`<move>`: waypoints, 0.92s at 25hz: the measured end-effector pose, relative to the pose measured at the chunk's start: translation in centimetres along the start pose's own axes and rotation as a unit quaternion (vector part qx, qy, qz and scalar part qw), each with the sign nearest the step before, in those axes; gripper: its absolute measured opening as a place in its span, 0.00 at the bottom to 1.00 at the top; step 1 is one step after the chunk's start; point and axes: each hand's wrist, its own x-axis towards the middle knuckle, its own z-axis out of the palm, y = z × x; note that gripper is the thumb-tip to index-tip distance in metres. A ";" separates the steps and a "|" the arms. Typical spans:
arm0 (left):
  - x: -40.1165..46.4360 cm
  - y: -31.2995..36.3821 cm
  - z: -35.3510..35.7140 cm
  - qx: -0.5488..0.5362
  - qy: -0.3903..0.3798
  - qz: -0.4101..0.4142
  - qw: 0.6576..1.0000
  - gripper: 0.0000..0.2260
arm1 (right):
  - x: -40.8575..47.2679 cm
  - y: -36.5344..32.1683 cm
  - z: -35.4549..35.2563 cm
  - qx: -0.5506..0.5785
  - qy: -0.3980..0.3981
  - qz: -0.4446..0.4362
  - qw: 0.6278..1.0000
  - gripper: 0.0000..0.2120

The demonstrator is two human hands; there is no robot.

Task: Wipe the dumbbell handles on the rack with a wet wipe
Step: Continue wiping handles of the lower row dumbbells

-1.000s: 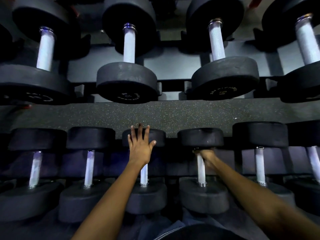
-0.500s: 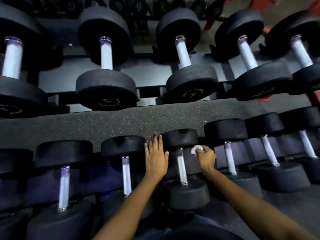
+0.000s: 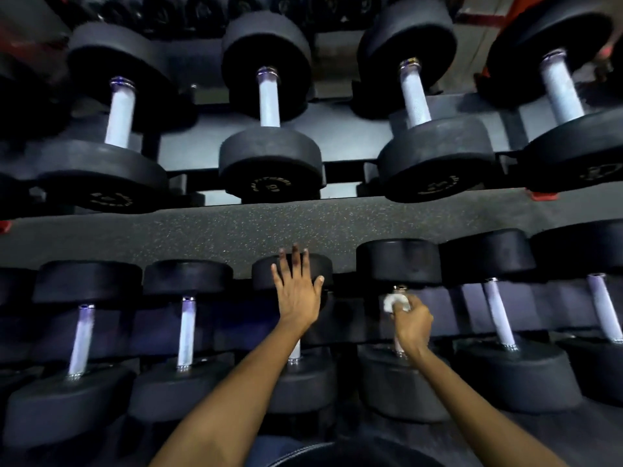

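The rack [image 3: 188, 146] holds two rows of black dumbbells, heads front and back, pale handles between (speckled floor [image 3: 236, 227] shows between the rows). In the lower row, the left hand [image 3: 298, 291] rests flat, fingers straight, on a dumbbell's far head [image 3: 266, 274]. The right hand [image 3: 412, 323] grips the next dumbbell's handle [image 3: 399, 291] near its far end, a white wipe [image 3: 394, 302] bunched in its fingers against the bar.

I look down on a speckled dark floor mat [image 3: 303, 227], and red metal [image 3: 542, 196] shows at my right edge.
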 end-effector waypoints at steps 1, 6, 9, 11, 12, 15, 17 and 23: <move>0.0 0.0 0.1 0.018 -0.004 -0.007 1.000 0.30 | 0.7 1.2 -0.7 -0.010 0.013 0.021 1.000 0.10; 0.2 0.4 1.1 0.066 0.016 -0.010 0.998 0.32 | 6.3 7.5 -2.8 -0.098 -0.036 0.179 0.978 0.10; 0.5 -0.1 2.1 0.097 0.032 -0.002 0.995 0.33 | 8.4 10.0 -1.7 -0.151 -0.299 0.125 0.934 0.12; 0.7 -0.2 2.3 0.098 0.044 0.003 0.994 0.34 | 8.2 10.6 -1.7 -0.203 -0.391 0.099 0.892 0.09; 0.8 -0.2 2.4 0.096 0.045 0.004 0.994 0.34 | 8.0 10.6 -2.0 -0.221 -0.401 0.094 0.884 0.08; 0.6 -0.4 2.8 0.106 0.044 0.005 0.993 0.33 | 7.9 10.8 -2.8 -0.261 -0.383 0.074 0.883 0.10; 0.8 -0.4 2.8 0.103 0.042 0.007 0.994 0.32 | 8.2 10.0 -2.4 -0.254 -0.390 0.084 0.881 0.08; 0.7 -0.6 3.1 0.090 0.053 0.010 0.995 0.32 | 7.1 10.4 -2.3 -0.285 -0.374 0.058 0.880 0.09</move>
